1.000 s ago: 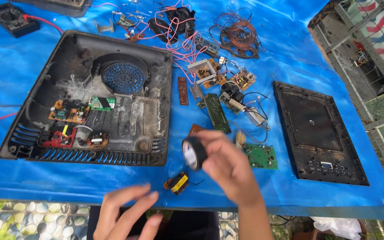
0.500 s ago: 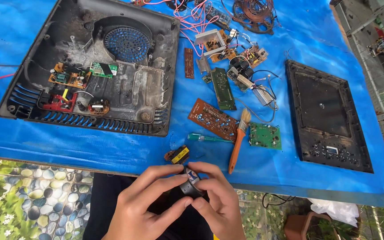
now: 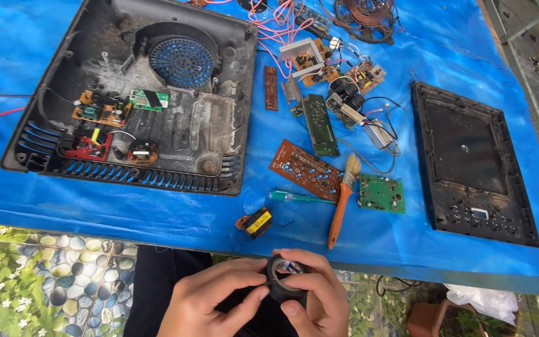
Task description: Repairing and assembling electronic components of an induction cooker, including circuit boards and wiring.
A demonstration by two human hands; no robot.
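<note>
Both of my hands hold a black roll of tape (image 3: pixel 284 278) low in the view, just in front of the table's near edge. My left hand (image 3: pixel 210 301) pinches the roll's left side with its fingertips. My right hand (image 3: pixel 318 298) wraps around the roll from the right and below. A small yellow and black transformer (image 3: pixel 255 223) lies on the blue sheet just above my hands.
An open black appliance casing (image 3: pixel 219 131) with a blue fan grille and small boards lies at the left. An orange-handled brush (image 3: pixel 342 200), a green screwdriver (image 3: pixel 299 198), brown and green circuit boards and wired parts lie mid-table. A black glass top panel (image 3: pixel 469 162) rests at the right.
My right hand carried the tape roll from above the table down toward my lap. My left hand joined it on the roll. The brush now lies uncovered on the sheet.
</note>
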